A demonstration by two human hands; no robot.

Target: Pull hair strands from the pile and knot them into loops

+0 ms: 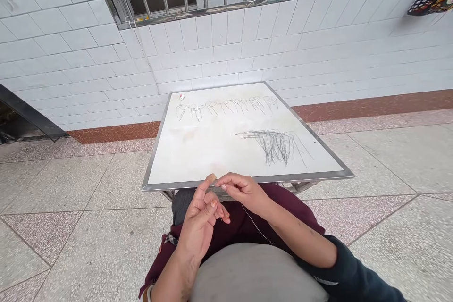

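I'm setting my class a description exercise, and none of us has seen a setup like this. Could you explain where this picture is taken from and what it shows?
There is no machine here. A person wears a camera on their head, looking forward and down, so we see their bare left hand and right hand. The hands meet at the near edge of a white table. On it lie a row of thin looped strands, a loose bundle of dark strands and a small white-and-red item. A tan piece sits at the left index fingertip. A pale thread trails below the right hand; whatever its fingertips pinch is too small to tell.
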